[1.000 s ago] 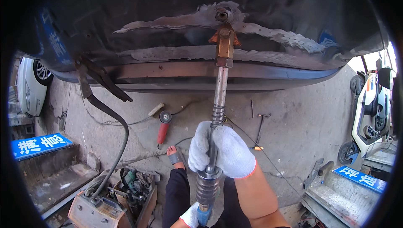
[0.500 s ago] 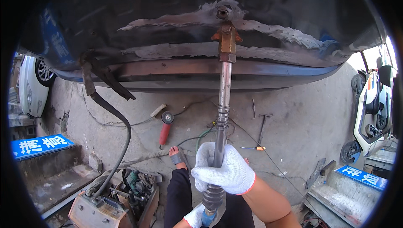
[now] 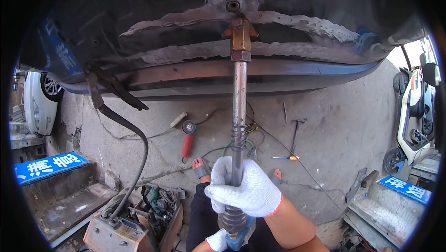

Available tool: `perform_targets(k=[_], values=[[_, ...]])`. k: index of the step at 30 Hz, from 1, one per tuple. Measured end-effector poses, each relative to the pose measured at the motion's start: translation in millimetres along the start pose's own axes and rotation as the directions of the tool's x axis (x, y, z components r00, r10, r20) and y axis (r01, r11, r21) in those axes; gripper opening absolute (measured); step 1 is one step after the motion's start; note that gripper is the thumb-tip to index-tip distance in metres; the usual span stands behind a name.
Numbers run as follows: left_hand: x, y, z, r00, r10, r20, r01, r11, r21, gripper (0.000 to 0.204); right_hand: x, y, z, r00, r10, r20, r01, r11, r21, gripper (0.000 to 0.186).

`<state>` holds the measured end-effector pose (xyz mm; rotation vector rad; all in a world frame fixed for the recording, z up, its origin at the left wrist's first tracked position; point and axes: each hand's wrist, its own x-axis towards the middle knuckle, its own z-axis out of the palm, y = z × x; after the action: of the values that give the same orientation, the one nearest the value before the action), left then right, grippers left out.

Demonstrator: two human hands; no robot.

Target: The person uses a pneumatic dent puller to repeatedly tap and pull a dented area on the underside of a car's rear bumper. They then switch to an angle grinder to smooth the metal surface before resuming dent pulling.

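Head view: the right hand [image 3: 244, 187] has its gloved fingers [image 3: 218, 191] closed around the sliding weight of a slide hammer [image 3: 239, 94], whose brass tip meets the dented car panel [image 3: 288, 24] above; the left hand [image 3: 218, 240] clasps the blue handle below the right hand (mostly hidden). I judge the tip could break loose and the rod jerk back. Below the slide hammer lie a red angle grinder [image 3: 187, 138], a screwdriver [image 3: 285, 158] and cables.

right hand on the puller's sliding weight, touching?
Touching. Head view: the gloved right hand is wrapped around the weight on the puller shaft, fingers closed, no gap.
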<state>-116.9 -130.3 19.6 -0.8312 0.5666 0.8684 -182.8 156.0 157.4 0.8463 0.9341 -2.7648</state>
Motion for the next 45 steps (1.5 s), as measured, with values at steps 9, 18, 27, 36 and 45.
perform_targets(k=[9, 18, 27, 36, 45], values=[[54.1, -13.4, -51.9, 0.978, -0.125, 0.169, 0.16, 0.963, -0.217, 0.033, 3.0, 4.2, 1.9, 0.999, -0.054, -0.003, 0.054, 0.998, 0.016, 0.02], [7.5, 26.5, 31.2, 1.0, 0.017, 0.002, -0.017, 0.989, 0.149, 0.043, 5.7, 8.8, -1.2, 0.999, -0.053, -0.011, 0.053, 0.997, 0.048, 0.019], [-2.6, 27.0, 37.9, 1.0, 0.016, -0.004, -0.016, 0.986, 0.168, 0.042, 4.5, 9.2, -4.9, 0.997, -0.073, 0.016, 0.072, 0.997, 0.03, 0.017], [2.1, 31.8, 39.2, 0.995, -0.024, 0.092, 0.021, 0.999, 0.024, 0.066, 12.6, -7.0, -6.3, 0.955, -0.283, -0.086, 0.295, 0.887, 0.354, 0.042], [-26.1, 44.2, 68.9, 0.985, 0.173, -0.027, -0.144, 0.887, 0.439, 0.082, 38.0, -10.2, -5.3, 0.785, -0.402, 0.472, -0.181, 0.58, 0.795, 0.058]])
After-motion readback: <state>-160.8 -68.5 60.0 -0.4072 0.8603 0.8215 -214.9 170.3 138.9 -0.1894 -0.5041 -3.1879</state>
